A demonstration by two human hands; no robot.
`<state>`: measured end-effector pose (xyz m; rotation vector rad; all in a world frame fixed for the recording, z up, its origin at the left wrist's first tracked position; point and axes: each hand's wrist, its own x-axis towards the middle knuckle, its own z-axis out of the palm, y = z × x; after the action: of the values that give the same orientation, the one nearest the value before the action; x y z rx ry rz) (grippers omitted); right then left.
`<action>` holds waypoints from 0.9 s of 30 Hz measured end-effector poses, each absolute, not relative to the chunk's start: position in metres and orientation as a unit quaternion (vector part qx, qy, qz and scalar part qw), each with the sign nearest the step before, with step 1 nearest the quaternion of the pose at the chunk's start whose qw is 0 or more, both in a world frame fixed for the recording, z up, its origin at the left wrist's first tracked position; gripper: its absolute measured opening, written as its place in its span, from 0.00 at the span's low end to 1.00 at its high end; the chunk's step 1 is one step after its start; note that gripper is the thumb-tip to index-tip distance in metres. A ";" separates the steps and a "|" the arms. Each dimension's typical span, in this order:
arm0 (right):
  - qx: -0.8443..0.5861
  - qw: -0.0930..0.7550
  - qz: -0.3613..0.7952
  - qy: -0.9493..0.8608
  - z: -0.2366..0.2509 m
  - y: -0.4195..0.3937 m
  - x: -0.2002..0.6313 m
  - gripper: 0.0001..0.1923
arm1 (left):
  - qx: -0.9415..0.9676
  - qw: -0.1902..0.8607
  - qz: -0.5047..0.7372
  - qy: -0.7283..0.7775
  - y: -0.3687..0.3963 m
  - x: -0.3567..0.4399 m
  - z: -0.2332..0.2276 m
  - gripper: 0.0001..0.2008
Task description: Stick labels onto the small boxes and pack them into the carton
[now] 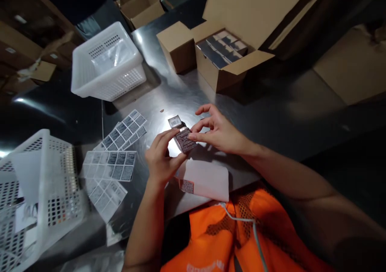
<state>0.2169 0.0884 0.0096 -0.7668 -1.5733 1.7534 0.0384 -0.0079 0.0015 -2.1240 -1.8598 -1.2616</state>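
Observation:
A small box [186,140] with a dark printed label on its face is between my hands above the metal table. My left hand [163,153] is closed around it, fingers along the upper edge and thumb below. The thumb and a finger of my right hand [215,131] press at the label's right corner, the other fingers lifted. Just behind the held box is another small box part with a barcode [175,121]; whether it is joined to it I cannot tell. Under my hands lies a curled white label sheet [208,177] with one dark label [186,186] on it.
Several label sheets [110,163] fan out on the metal table [144,103] at left. White plastic baskets stand at back left [132,77] and front left [44,191]. An open carton [208,73] with small dark boxes sits at the back, beside a smaller carton [181,52].

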 end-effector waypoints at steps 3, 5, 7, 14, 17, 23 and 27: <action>-0.299 0.322 0.668 -0.600 0.011 0.088 0.217 0.28 | -0.686 0.030 -0.404 -0.604 -0.008 0.038 0.001 0.24; -0.299 0.319 0.671 -0.599 0.012 0.088 0.217 0.28 | -0.684 0.033 -0.397 -0.611 -0.009 0.037 0.000 0.24; -0.299 0.318 0.671 -0.599 0.011 0.088 0.217 0.28 | -0.683 0.033 -0.392 -0.616 -0.009 0.037 -0.001 0.23; -0.300 0.322 0.664 -0.605 0.010 0.088 0.217 0.29 | -0.688 0.038 -0.399 -0.605 -0.008 0.036 -0.003 0.23; -0.302 0.324 0.661 -0.605 0.011 0.088 0.218 0.29 | -0.688 0.044 -0.401 -0.603 -0.008 0.036 -0.002 0.23; -0.299 0.329 0.656 -0.610 0.010 0.088 0.217 0.28 | -0.690 0.048 -0.397 -0.604 -0.009 0.036 -0.001 0.23; -0.300 0.329 0.659 -0.606 0.010 0.088 0.217 0.28 | -0.692 0.042 -0.400 -0.599 -0.009 0.037 -0.001 0.23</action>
<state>0.2172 0.0885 0.0096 -0.7847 -1.5852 1.7253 0.0367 -0.0094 -0.0006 -2.1182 -1.8334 -1.2250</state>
